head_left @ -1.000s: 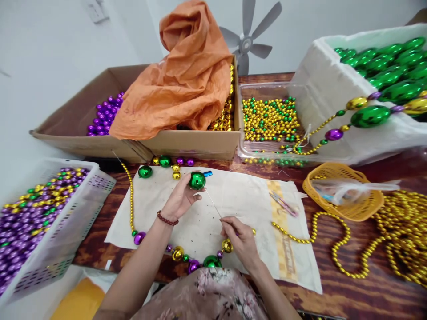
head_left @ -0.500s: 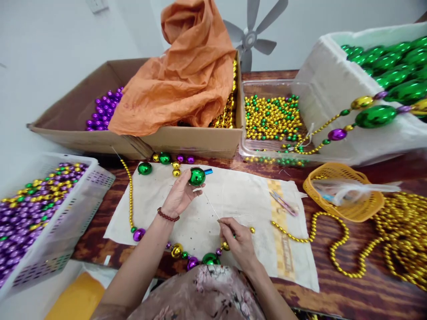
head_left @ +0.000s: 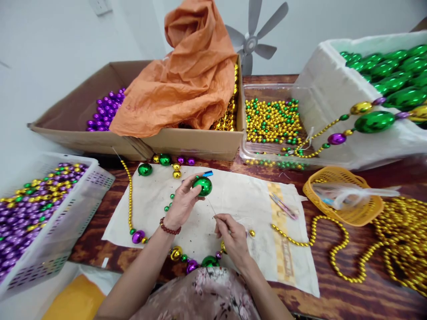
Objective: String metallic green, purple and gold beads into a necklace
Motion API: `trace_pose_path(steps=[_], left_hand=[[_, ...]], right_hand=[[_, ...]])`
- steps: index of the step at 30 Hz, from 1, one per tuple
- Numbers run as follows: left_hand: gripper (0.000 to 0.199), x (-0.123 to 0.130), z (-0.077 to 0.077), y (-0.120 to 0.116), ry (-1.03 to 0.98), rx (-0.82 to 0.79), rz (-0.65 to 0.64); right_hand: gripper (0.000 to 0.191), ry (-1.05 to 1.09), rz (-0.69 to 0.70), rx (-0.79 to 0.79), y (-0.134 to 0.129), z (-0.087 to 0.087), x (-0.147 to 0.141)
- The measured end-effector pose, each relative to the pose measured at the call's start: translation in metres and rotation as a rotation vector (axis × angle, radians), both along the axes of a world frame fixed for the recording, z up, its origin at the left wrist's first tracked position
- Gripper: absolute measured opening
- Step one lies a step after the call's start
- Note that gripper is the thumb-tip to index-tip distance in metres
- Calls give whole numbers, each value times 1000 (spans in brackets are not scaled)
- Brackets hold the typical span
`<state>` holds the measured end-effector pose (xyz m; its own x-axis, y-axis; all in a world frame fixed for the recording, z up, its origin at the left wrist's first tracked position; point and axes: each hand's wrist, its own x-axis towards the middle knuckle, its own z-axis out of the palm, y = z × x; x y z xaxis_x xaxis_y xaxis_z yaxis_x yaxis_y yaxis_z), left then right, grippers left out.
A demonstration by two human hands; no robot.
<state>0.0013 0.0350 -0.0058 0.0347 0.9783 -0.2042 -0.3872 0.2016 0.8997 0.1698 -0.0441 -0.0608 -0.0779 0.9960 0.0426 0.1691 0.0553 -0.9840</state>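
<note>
My left hand is closed around a large shiny green bead, over the middle of a pale cloth. In a pinch, my right hand holds a thin needle whose far end meets the underside of the bead; whether it is inside the hole I cannot tell. Close to my body lies a strand of mixed beads, with a gold bead, a purple bead and a green bead. Several small green beads rest beside my left wrist. One loose gold bead is right of my right hand.
Scissors lie on the cloth's right side. A yellow basket and gold bead chains are further right. Behind stand a cardboard box, a clear tray and a foam box. A white basket is left.
The green bead and my left hand have come slightly nearer and right, and my right hand has moved slightly up and left. Bead and right hand are closer together; less needle shows.
</note>
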Motion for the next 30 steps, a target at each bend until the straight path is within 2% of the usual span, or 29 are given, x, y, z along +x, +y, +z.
trace_pose_path(steps=[7,12,17,21,23,26,30], left_hand=[[44,13,-6,-18,81,0,3],[43,23,-14,-22,123,-30,21],[46,30,-20,-23,216,-23,50],[47,31,-25,-29,356,30,-72],[46,21,-28,-29,436,67,-126],[36,-11,-32,-20,579,104,-99],[21,-62,-38,-1,1019,188,1]], right_hand=[[21,44,19,-8,12,4,-9],[29,70,84,-44,15,3,1],[24,205,-53,-279,16,-4,8],[23,247,-88,-322,19,-4,4],[23,268,-103,-321,21,-3,5],[26,315,-123,-334,25,-4,11],[30,311,-122,-317,28,-7,20]])
